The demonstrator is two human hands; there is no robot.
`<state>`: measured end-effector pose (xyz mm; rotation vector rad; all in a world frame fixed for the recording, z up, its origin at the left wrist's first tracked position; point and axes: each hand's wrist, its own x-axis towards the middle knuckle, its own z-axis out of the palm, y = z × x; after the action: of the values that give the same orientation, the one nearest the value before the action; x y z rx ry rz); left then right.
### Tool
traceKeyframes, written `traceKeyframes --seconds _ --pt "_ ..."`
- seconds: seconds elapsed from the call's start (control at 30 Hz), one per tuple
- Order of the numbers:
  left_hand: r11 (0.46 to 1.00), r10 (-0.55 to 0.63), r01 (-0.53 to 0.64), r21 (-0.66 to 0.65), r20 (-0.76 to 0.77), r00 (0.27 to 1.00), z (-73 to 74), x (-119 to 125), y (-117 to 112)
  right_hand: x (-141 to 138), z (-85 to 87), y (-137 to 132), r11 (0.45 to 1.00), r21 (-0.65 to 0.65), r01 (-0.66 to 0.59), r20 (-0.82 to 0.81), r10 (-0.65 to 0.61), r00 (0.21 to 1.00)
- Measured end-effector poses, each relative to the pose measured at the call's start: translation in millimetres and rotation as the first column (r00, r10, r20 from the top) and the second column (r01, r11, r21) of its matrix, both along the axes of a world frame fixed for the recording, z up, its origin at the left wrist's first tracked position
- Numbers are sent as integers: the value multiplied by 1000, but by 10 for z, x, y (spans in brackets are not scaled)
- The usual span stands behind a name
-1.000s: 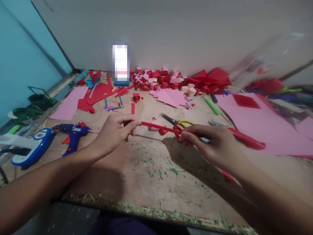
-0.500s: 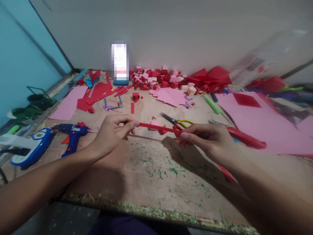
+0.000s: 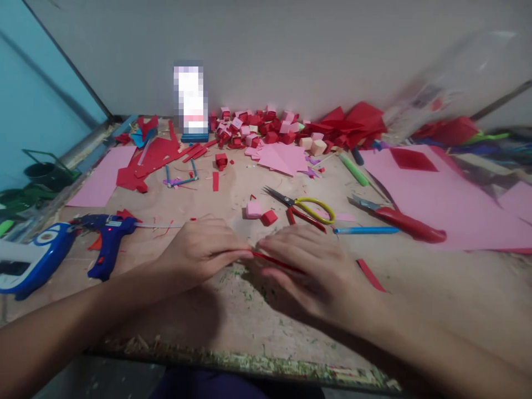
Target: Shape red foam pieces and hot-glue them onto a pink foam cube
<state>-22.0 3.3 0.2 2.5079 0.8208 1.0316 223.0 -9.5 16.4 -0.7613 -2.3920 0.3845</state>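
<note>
A narrow red paper strip [image 3: 279,262] stretches between my hands, low over the table. My left hand [image 3: 203,246] is closed, pinching its left end between thumb and fingers. Around the right part of the strip curls my right hand [image 3: 316,266], thumb below and fingers above; motion blurs it, and the strip's right end is hidden in the palm. Just beyond the hands sit a pink paper cube [image 3: 253,209] and a red paper cube [image 3: 269,217]. Scissors [image 3: 307,208] with yellow and red handles lie open behind my right hand.
At left lies a blue glue gun [image 3: 108,233]. A red-handled cutter [image 3: 411,223] and blue stick [image 3: 366,230] lie right, near pink sheets [image 3: 415,205]. A lit phone [image 3: 190,100] stands at the back beside piled paper cubes [image 3: 270,124]. Another red strip [image 3: 371,275] lies right.
My hands have come closer together and lower, toward the table. My right hand has slid left along the strip, its fingers now laid over it. The view has shifted slightly.
</note>
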Motion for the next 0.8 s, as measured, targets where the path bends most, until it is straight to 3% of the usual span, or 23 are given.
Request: traceKeyframes --seconds 0.13,0.3,0.5,0.63,0.8 --pt "997 -73 73 5 0 997 -14 28 -24 -21 -80 -54 998 -68 -9 19 10 1000" --pt "997 -62 62 -48 1 998 -27 21 -36 -9 -82 -53 995 -88 55 -11 -56 998" --pt "992 -104 102 -74 -13 995 -42 5 -38 -87 -41 -65 949 -312 38 -38 -53 998" --pt "991 -76 65 -121 -85 993 138 -2 -76 -116 117 -81 917 -395 58 -28 -75 997" --pt "962 -39 -10 -272 -175 984 486 -20 -152 -127 375 -46 941 -338 -2 37 15 999"
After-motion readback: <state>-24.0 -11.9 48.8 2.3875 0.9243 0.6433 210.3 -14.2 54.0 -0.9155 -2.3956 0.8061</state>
